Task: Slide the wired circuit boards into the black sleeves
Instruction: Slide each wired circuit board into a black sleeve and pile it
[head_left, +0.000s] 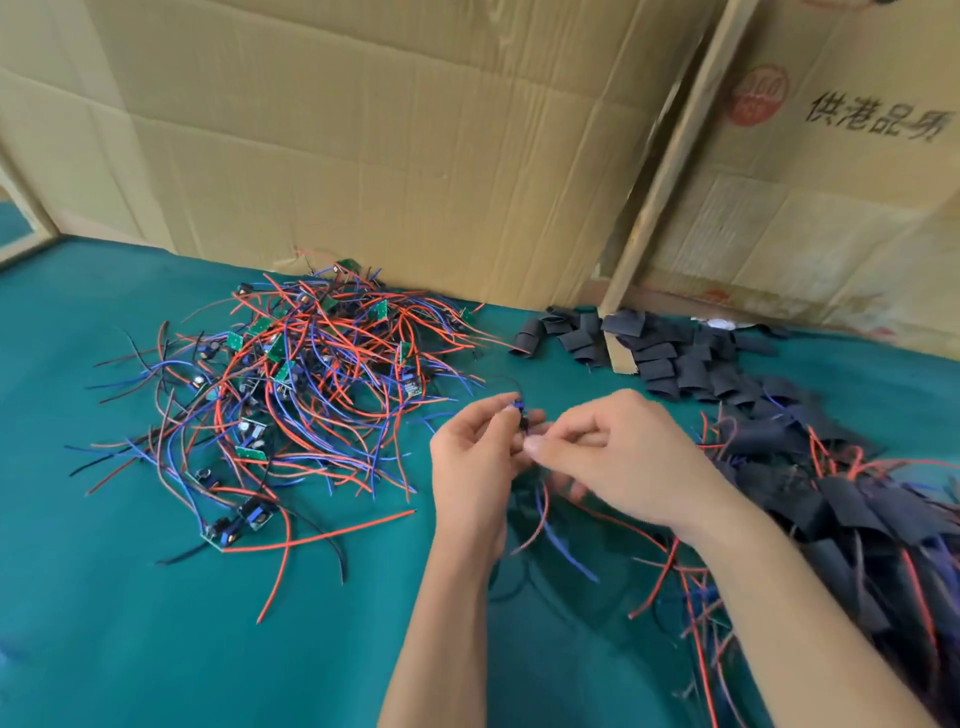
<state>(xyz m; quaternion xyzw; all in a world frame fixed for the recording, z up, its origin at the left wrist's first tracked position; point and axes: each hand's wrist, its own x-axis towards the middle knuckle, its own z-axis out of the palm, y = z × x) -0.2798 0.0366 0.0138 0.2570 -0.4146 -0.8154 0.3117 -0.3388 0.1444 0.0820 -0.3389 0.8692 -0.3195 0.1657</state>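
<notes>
Held one wired circuit board (522, 418) between both hands, just right of the tangled board pile (291, 384).

Left hand (475, 457) and right hand (618, 457) pinched it together, fingers curled, wires dangling below. Too many boards and black sleeves (670, 358) for counting; sleeves right of pile, against cardboard (363, 145). Open green cloth (130, 597) below pile.
</notes>
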